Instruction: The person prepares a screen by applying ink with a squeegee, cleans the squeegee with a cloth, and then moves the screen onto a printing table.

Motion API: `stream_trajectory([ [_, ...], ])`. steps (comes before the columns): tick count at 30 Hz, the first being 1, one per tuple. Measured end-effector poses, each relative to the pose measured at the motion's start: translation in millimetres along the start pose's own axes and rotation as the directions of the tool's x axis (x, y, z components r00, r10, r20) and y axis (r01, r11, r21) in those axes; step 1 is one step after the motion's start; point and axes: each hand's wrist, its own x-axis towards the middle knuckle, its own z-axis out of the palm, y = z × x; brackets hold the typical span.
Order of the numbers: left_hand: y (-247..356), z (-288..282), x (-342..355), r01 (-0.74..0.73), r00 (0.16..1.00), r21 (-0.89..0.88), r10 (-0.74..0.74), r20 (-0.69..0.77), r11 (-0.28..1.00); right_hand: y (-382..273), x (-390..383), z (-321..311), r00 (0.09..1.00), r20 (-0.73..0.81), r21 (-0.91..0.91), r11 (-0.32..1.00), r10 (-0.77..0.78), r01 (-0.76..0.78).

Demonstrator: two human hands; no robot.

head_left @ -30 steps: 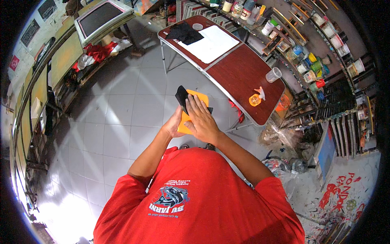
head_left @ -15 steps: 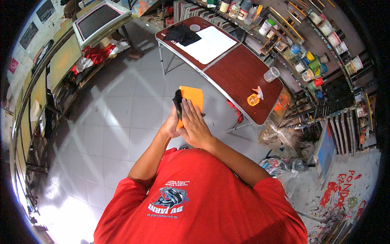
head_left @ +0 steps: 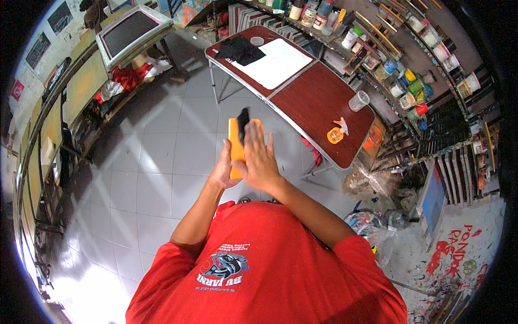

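Out in front of my body, over the floor, my left hand (head_left: 223, 170) grips a flat, rectangular orange piece (head_left: 234, 141) along its left side and lower end. What exactly this piece is I cannot make out. My right hand (head_left: 260, 162) lies over its face with long, slightly bent fingers, pressing a small black cloth (head_left: 244, 122) against it. The cloth sticks out above the fingers, and the rest of it is hidden beneath them. The right fingers look slightly smeared by motion.
A brown folding table (head_left: 315, 100) holds a white sheet (head_left: 278, 67), black fabric (head_left: 240, 50), a clear cup (head_left: 359, 101) and an orange spray bottle (head_left: 335, 134). Paint-pot shelves (head_left: 402, 81) stand behind. A framed screen (head_left: 132, 32) rests at the far left, above a long rack of boards (head_left: 86, 89).
My right hand and the black cloth have slid across the orange piece; the cloth now points up past its top edge. The orange piece has tilted and moved slightly left.
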Motion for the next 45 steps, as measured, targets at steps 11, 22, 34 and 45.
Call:
stream_trajectory([
  [11,-3,-7,5,-0.024,0.999,0.099,0.020,0.046,0.995,17,2,16,0.976,-0.103,0.136,0.975,0.192,-0.178],
  [22,-2,3,11,0.119,0.951,-0.110,-0.082,0.299,0.987,58,9,-10,0.808,0.459,0.872,-0.361,0.369,-0.331],
  [34,-15,-4,12,0.200,0.957,-0.130,-0.165,0.239,0.971,58,-9,8,0.777,0.455,0.890,-0.216,0.435,-0.401],
  [45,-21,-8,45,-0.243,0.864,0.822,0.500,-0.058,0.515,41,-16,-7,0.819,-0.136,0.763,0.586,0.558,-0.273],
])
